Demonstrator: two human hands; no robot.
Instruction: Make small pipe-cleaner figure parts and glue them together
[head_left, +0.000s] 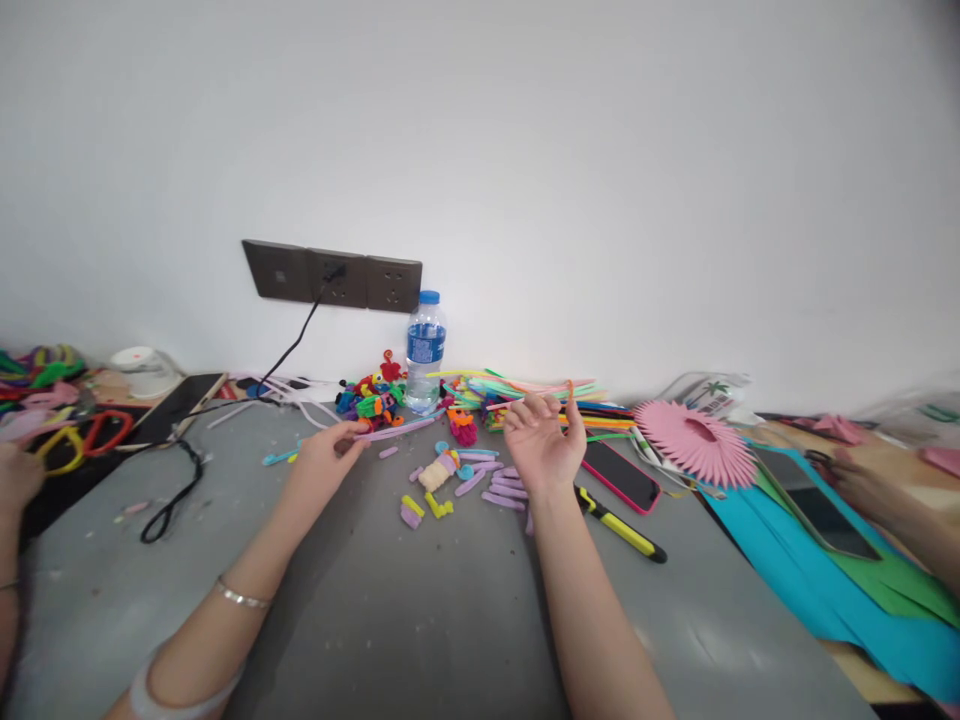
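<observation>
My left hand (324, 466) is closed in a pinch on the near end of a light purple pipe cleaner (405, 428), which stretches right toward the bottle. Palm up and raised over the table, my right hand (546, 442) has half-curled fingers with the thumb apart. A small orange bit shows at the thumb tip; whether it is touched, I cannot tell. Between the hands lie a small cream and purple pipe-cleaner figure (439, 470), cut purple pieces (506, 490) and yellow-green bent pieces (439, 506). A bundle of coloured pipe cleaners (480, 385) lies behind my right hand.
A water bottle (426, 350) stands by the wall near colourful pipe-cleaner figures (375, 400). Right of my right wrist are a phone (622, 477), a yellow-black cutter (622, 526) and a pink paper fan (694, 443). Other people's hands show at left (16, 480) and right (862, 487).
</observation>
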